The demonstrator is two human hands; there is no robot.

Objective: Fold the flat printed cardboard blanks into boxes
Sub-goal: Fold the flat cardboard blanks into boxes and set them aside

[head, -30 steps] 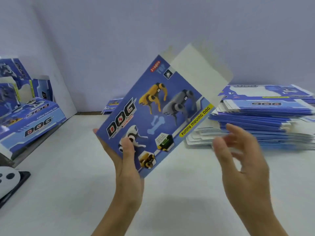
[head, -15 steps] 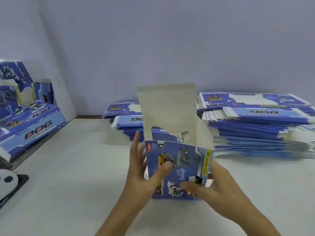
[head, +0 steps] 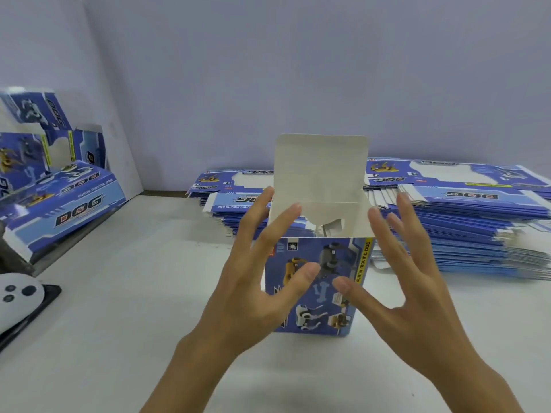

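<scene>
A blue printed box [head: 328, 281] with robot dogs on its front stands upright on the white table [head: 119, 308], its top open and its white lid flap [head: 320, 168] pointing straight up. My left hand [head: 256, 281] hovers at the box's left side with fingers spread, the thumb in front of the printed face. My right hand [head: 399, 281] is spread at the box's right side, thumb near the front. Whether the fingers touch the box is unclear. Neither hand grips anything.
Two stacks of flat blue blanks lie behind the box: a tall one on the right [head: 477, 222] and a lower one at the back [head: 235, 201]. Folded boxes [head: 59, 198] lean against the left wall. A white controller [head: 18, 296] sits at the left edge.
The flat blank held up in my left hand became an upright box standing on the table. Both hands gripped it half a second ago; now they are spread beside it.
</scene>
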